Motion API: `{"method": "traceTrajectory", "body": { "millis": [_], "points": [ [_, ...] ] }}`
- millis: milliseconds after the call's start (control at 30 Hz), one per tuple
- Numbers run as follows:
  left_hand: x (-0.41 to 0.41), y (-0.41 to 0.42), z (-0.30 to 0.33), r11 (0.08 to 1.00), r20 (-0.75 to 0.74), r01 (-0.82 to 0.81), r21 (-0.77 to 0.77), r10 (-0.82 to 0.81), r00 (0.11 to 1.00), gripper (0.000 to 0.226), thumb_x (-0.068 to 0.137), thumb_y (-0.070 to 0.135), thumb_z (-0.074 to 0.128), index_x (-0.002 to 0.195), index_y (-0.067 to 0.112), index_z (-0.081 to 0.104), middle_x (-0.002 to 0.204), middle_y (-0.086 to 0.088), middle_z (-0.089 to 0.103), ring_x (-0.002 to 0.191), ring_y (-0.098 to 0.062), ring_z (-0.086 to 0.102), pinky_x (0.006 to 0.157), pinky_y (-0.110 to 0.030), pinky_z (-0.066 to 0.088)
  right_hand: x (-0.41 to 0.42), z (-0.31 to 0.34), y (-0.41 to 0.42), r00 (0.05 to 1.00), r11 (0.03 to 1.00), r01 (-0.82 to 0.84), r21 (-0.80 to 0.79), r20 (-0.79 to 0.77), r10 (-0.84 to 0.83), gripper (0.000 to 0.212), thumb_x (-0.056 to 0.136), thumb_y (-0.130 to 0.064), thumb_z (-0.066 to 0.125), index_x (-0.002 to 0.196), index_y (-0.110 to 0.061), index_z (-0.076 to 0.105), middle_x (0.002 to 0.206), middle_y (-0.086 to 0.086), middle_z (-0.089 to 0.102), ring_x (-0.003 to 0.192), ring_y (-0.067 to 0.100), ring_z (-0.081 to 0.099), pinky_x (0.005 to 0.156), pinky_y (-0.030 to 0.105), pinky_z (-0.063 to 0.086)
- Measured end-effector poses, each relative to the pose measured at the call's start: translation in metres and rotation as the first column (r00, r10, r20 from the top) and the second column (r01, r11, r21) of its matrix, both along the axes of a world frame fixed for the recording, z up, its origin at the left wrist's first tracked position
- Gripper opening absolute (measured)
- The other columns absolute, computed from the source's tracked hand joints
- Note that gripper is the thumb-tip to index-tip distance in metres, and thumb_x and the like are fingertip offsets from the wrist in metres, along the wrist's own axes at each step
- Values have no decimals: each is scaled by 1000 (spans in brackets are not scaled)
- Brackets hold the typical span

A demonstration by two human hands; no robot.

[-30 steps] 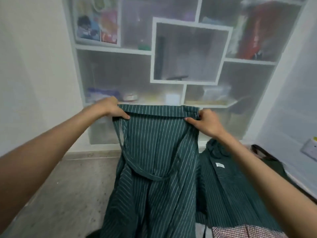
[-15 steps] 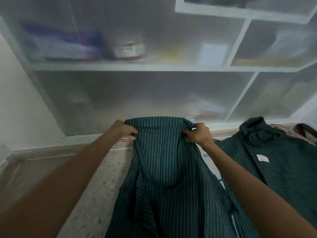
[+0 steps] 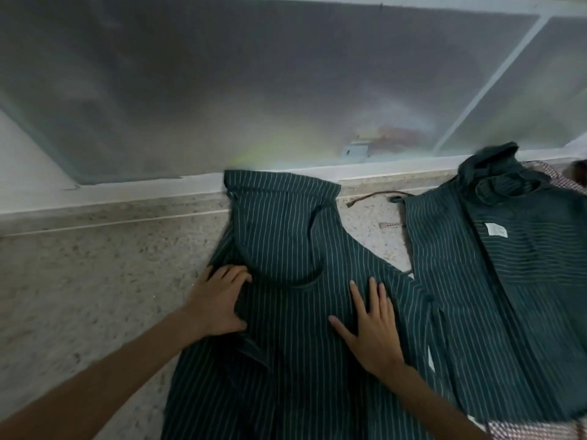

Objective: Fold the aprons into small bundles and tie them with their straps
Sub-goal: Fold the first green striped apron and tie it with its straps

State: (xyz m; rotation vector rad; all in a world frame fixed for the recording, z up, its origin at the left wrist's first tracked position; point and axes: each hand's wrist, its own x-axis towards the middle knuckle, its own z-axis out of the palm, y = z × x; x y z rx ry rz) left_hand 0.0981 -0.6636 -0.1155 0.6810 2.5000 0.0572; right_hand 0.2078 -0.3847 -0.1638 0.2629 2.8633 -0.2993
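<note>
A dark green apron with thin white stripes (image 3: 286, 236) lies spread on the speckled stone floor, its bib toward the shelf base. Its neck loop (image 3: 286, 281) curves across the cloth below the bib. My left hand (image 3: 219, 300) rests on the apron's left edge with fingers slightly bent on the fabric. My right hand (image 3: 371, 325) lies flat on the apron with fingers straight and spread. A second green striped apron (image 3: 508, 281) with a small white label lies spread to the right.
A white shelf unit with frosted panels (image 3: 286, 90) stands right behind the apron, its base ledge touching the bib. Bare speckled floor (image 3: 95, 281) stretches to the left. Red checked cloth (image 3: 524, 431) shows at the lower right, and a brown strap (image 3: 374, 196) lies between the aprons.
Both hands lowered the apron from the air onto the floor and let go of its top corners. They now rest on the cloth lower down. The camera tilted downward.
</note>
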Motion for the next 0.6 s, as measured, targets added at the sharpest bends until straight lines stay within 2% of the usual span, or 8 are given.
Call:
{"method": "traceTrajectory", "body": {
  "millis": [133,200,300,367,400,467,533,600],
  "points": [
    [-13,-67,2,971,-16,45,-235,-50,999,101,76,33,72,148,33,0,157,5,-5,145,-17,-6,115,-42,-6,-48,0,25,986,985,-163,59,51,160,100,64,-89,-6,145,-31,-23,152,7,-28,141,23,-25,116,39,-10],
    [-8,-104,3,975,-150,72,-211,-105,983,108,76,19,75,144,35,-7,158,1,0,145,-21,1,114,-37,-10,-78,5,29,967,965,-244,98,103,234,105,59,-91,-8,145,-33,-23,154,8,-25,143,25,-21,117,41,-6],
    [8,-147,-4,992,-427,70,-104,-108,897,117,35,-10,86,138,24,41,143,-12,44,127,-35,47,113,-35,0,-108,17,14,943,933,-309,183,184,276,96,74,-84,10,149,-28,-13,158,8,-14,145,26,-13,116,44,-3],
    [24,-155,-5,988,-469,-116,100,149,870,99,49,-18,75,136,20,45,142,-14,44,125,-36,47,111,-43,18,-100,32,-16,955,930,-297,218,36,296,79,91,-61,36,151,-17,10,157,11,8,145,29,6,116,43,10],
    [33,-153,-3,929,-420,-287,233,362,832,82,65,-17,66,136,17,46,141,-16,45,123,-37,48,106,-45,29,-86,41,-37,946,946,-285,157,-112,304,67,93,-48,46,146,-12,27,150,13,28,140,31,24,112,41,23],
    [48,-142,4,629,-193,-657,416,767,612,33,91,5,49,123,6,54,125,-20,55,107,-36,55,91,-40,42,-39,61,-88,927,950,-288,-119,-282,246,43,91,-42,53,124,-14,54,119,4,56,114,23,52,91,35,44],
    [56,-131,11,378,214,-893,246,877,430,42,97,41,41,96,3,59,108,-18,63,93,-31,60,82,-33,46,14,80,-140,963,912,-264,-315,-131,234,48,86,-59,51,114,-21,57,102,-7,58,96,12,59,77,27,48],
    [59,-125,10,256,568,-959,126,774,281,51,89,56,47,91,7,58,97,-11,64,82,-22,60,74,-28,49,52,77,-178,957,927,-226,-300,109,268,63,78,-70,52,121,-24,47,111,-8,54,102,12,56,81,27,45]
  ]
}}
